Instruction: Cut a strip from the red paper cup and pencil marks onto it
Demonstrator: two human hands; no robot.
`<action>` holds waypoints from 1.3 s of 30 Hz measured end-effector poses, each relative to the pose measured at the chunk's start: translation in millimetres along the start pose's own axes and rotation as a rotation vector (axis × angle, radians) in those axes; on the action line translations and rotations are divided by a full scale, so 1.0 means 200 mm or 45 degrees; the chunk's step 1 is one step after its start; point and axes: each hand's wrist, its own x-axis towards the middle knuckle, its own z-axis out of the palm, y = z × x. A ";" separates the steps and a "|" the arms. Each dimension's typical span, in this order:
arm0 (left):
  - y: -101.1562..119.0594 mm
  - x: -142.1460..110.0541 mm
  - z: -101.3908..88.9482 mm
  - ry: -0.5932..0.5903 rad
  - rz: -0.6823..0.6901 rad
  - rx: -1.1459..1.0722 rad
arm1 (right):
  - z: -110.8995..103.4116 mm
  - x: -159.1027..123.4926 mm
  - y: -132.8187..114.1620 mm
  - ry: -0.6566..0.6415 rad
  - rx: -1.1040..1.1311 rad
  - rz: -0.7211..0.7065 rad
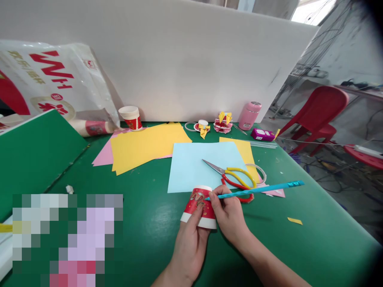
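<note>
Red-and-white paper cup: gold print, tilted, white rim toward the wearer, base toward 12 o'clock. Held low at 12 o'clock, above the green table. Left hand grips it, thumb across the print; its other fingers are mostly hidden behind. Right hand pinches a blue pencil, tip at the cup wall, shaft slanting toward 2 o'clock; wrist angled in from 4 o'clock. Pixelation obscures objects at 10 o'clock. Beyond: scissors, 1 o'clock, partly on a light-blue sheet. Farther: pink bottle, 1 o'clock; upright cup, 11 o'clock.
</note>
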 end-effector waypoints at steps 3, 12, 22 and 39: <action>0.00 0.00 0.00 0.000 0.004 -0.003 | 0.00 0.00 0.00 -0.010 0.017 0.003; -0.01 0.00 0.01 -0.005 0.015 0.003 | 0.01 0.00 -0.02 -0.026 0.054 0.000; 0.01 0.00 0.02 0.023 -0.014 -0.045 | 0.01 0.00 -0.01 -0.003 -0.009 -0.022; 0.01 0.00 0.01 0.046 0.007 -0.037 | 0.00 0.00 -0.01 0.051 -0.025 -0.018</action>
